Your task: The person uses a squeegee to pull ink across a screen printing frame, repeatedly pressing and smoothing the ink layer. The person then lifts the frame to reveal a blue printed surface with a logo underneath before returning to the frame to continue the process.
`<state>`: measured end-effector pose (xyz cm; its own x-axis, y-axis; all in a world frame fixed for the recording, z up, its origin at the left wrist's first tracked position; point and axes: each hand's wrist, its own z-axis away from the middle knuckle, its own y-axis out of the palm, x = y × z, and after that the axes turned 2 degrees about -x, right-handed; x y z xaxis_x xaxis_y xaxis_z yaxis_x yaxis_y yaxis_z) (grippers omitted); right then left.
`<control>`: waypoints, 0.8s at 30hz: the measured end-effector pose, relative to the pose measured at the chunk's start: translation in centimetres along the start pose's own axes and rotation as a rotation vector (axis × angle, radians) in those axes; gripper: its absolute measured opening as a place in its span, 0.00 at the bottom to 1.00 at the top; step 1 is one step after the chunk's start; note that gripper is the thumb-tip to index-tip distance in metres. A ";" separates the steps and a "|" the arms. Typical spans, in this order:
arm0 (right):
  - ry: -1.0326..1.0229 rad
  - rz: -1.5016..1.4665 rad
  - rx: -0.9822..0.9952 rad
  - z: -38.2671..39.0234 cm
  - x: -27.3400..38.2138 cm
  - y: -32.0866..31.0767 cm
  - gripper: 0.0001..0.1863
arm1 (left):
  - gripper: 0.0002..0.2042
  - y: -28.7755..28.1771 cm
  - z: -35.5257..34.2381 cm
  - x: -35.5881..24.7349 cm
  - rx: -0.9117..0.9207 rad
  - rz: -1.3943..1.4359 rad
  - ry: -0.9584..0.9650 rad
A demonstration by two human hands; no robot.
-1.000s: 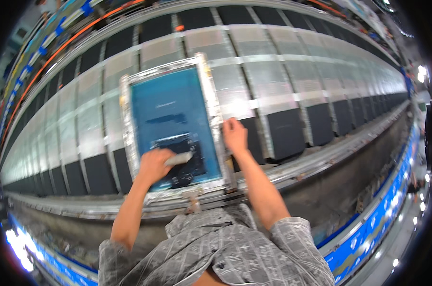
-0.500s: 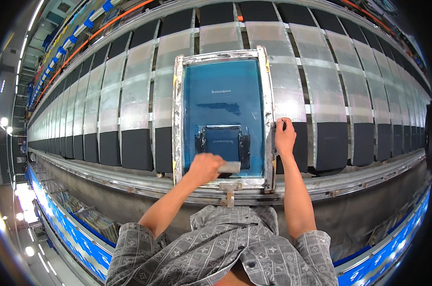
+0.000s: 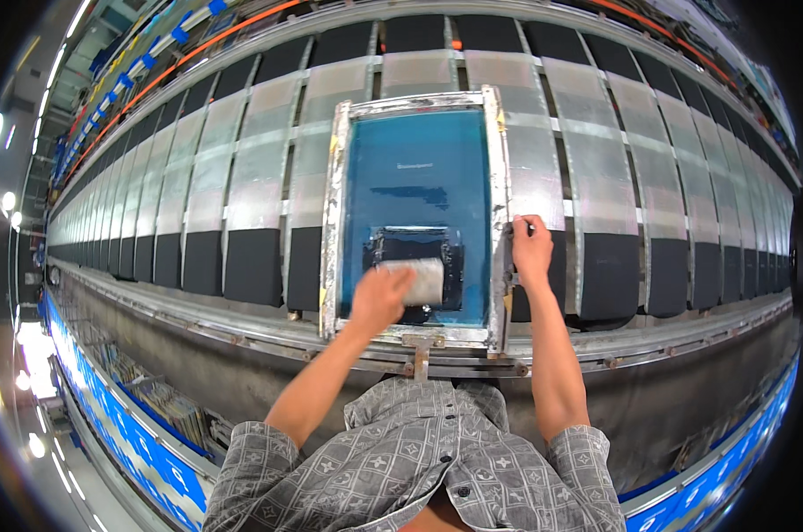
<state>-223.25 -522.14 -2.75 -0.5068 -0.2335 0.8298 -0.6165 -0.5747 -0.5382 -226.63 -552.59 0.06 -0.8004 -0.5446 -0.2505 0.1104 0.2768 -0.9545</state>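
A screen-printing frame [image 3: 337, 168] with battered silver edges and blue mesh [image 3: 419, 151] lies on the bed ahead of me. Dark ink [image 3: 454, 279] surrounds a squarish patch in the mesh's lower half. My left hand [image 3: 382, 293] grips a pale grey squeegee [image 3: 423, 282] over that patch; the squeegee hides part of it. My right hand [image 3: 532, 248] has curled fingers on the frame's right side, near its middle.
A long row of pallets with black fabric pieces [image 3: 610, 270] under translucent strips [image 3: 601, 168] stretches both ways. A metal rail [image 3: 667, 335] runs along the near edge, above blue-fronted shelving [image 3: 166, 470]. An orange hose [image 3: 162, 84] runs along the far side.
My left hand has moved the squeegee slightly up the screen, and its broad face now shows. My right hand remains at the frame's side. The view has shifted since one second ago.
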 end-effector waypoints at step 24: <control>-0.150 -0.004 -0.038 10.3 6.0 17.0 0.11 | 0.09 -8.6 5.2 19.2 0.265 0.173 -0.030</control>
<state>-230.57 -541.45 -5.40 -0.4100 -0.3474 0.8433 -0.6424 -0.5463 -0.5374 -239.87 -569.55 2.62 -0.7391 -0.5312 -0.4141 0.3968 0.1535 -0.9050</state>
